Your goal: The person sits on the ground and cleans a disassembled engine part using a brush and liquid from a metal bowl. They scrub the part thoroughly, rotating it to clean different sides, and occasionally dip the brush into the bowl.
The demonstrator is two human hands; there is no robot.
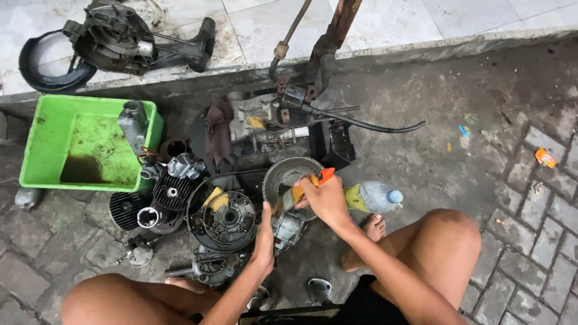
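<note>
Squatting on the paving, knees out to both sides, engine parts spread in front of me. Biggest item nearby is the green plastic tub (54, 144), well off to my left, then the round metal pan (289, 171) directly ahead of my hands, with the black flywheel housing (226, 219) just left of it. My left hand (264, 241) reaches forward from below, forearm running up between my knees, fingers wrapped shut around the small grey engine part (288, 229), steadying it over the ground just below the pan. My right hand (328, 201) comes in from the right, wrist bent down, closed around the orange-handled brush (307, 185). The brush angles down-left, its bristle end at the top of the part. A plastic bottle (376, 197) lies just right of my right hand, beside my foot.
</note>
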